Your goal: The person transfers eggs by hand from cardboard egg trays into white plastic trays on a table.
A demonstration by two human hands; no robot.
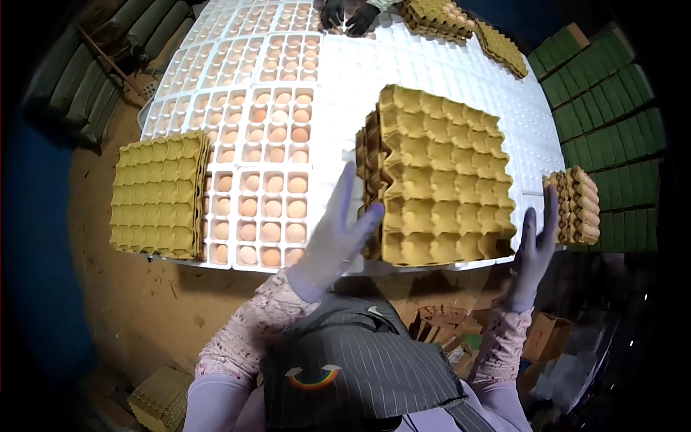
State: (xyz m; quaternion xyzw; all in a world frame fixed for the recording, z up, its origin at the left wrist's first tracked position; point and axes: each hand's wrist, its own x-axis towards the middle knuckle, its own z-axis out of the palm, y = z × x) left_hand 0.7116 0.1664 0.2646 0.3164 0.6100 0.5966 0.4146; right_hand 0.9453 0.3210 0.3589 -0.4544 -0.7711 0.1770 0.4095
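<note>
A stack of yellow-brown pulp egg trays (446, 180) stands at the near edge of the table, in front of me. My left hand (332, 241), in a pale glove, is beside the stack's left side with fingers stretched out; its thumb overlaps the edge, and I cannot tell whether it presses there. To the right of the stack, my right hand (534, 259) is upright, gloved and open, a gap away from it. Just beyond that hand, brown eggs (589, 209) sit in stacked pulp trays at the table's right corner.
White foam trays (234, 173) holding brown eggs cover the left side. Bare white foam trays (536, 137) lie on the right. Another pulp tray stack (155, 198) rests at the left. Across the table are a co-worker's dark-gloved hands (349, 18). Green stacks (612, 137) line the right.
</note>
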